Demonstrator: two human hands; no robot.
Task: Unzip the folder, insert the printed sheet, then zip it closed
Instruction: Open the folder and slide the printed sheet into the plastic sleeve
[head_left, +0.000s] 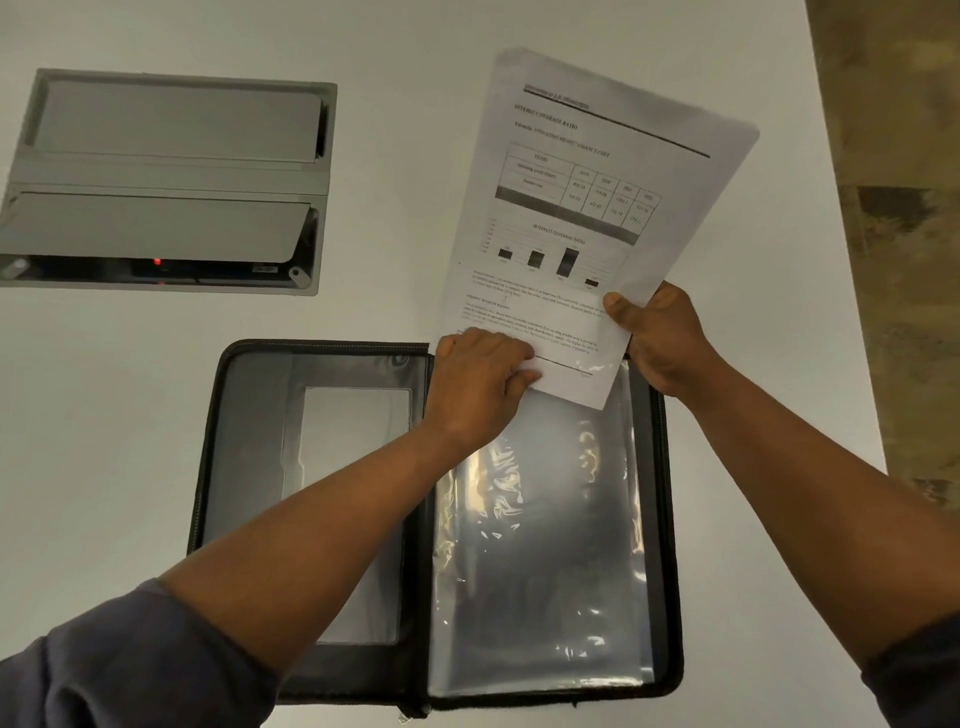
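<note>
The folder (363, 519) lies fully unzipped and spread flat on the white table (130, 415), spine running away from the person; its left panel carries a flat pocket with a clear window, and its right panel carries a stack of clear plastic sleeves (545, 545). The printed sheet (582, 218) is held above the far edge of the right panel. Its long axis runs away from the person and tilts to the right, with the header end pointing away and the footer end pointing toward the sleeves. The lower right corner overlaps the top of the sleeves; whether it has entered a sleeve cannot be told. The left hand (478, 384) is closed narrowly on the sheet's lower left edge. The right hand (660, 338) pinches the lower right edge, thumb on the printed face. A recessed grey cable box (166, 176) sits in the table at far left, well apart from the folder.
</note>
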